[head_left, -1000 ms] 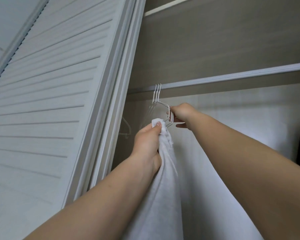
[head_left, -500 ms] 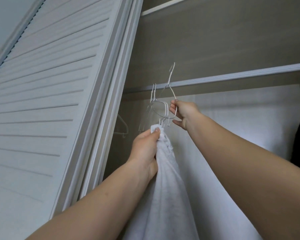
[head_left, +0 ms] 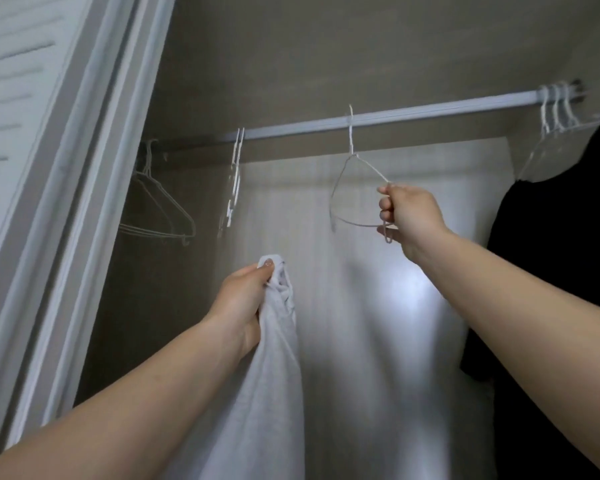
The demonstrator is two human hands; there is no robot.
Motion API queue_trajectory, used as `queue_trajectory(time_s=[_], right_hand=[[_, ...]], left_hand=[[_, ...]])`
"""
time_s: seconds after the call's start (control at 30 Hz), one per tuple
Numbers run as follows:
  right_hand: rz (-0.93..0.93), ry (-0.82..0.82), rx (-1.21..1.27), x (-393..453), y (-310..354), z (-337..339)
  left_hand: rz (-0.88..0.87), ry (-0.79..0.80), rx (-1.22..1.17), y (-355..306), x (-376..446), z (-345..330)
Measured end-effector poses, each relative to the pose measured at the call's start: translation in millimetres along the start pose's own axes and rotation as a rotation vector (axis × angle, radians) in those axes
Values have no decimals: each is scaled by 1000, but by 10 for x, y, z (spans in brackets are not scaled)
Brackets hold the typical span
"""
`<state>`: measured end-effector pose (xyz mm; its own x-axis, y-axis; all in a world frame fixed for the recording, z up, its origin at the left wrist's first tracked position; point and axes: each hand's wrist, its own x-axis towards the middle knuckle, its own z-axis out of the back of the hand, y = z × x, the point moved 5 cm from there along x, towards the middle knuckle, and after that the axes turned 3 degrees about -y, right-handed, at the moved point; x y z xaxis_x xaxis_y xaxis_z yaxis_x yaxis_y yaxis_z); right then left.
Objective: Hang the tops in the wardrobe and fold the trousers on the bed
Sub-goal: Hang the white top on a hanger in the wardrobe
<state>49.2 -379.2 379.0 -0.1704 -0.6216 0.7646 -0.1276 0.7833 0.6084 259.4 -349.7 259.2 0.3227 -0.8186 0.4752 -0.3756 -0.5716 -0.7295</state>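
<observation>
Two hands split the job: the left hand (head_left: 248,294), at six o'clock, has its fingers bunched round the top edge of a white top (head_left: 271,375) so it hangs free, while the right hand (head_left: 407,216), at three o'clock, has its fingers clenched on a wire hanger (head_left: 347,188) held up by the wardrobe rail (head_left: 430,110), likely readying it for the garment

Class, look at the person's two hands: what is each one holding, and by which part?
The left hand grips the white top by its bunched upper end. The right hand holds a wire hanger by one shoulder corner.
</observation>
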Motion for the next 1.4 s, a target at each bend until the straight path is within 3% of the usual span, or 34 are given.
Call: queue_trajectory(time_s=[0.2, 0.4, 0.5, 0.6, 0.9, 1.03, 1.17, 1.3, 1.4], right_hand=[[129, 4, -81, 61, 257, 252], [302, -66, -397, -82, 288, 527], [314, -98, -444, -148, 269, 713], [289, -106, -453, -235, 201, 897], [318, -56, -552, -483, -61, 1317], [234, -14, -518, -577, -190, 1418], [132, 40, -454, -713, -344, 1417], [20, 81, -379, -808, -479, 1395], [-38, 117, -318, -854, -581, 1365]], left_hand=[[-30, -28, 28, 143, 131, -135], [-131, -24, 9, 94, 210, -275], [-178, 44, 164, 65, 294, -268], [-221, -75, 364, 82, 429, -137], [-367, -133, 610, 288, 517, 18], [-686, 122, 1338, 270, 443, 150], [-592, 333, 1969, 445, 442, 462], [-544, 340, 2275, 538, 416, 656], [-448, 280, 2367, 567, 445, 820]])
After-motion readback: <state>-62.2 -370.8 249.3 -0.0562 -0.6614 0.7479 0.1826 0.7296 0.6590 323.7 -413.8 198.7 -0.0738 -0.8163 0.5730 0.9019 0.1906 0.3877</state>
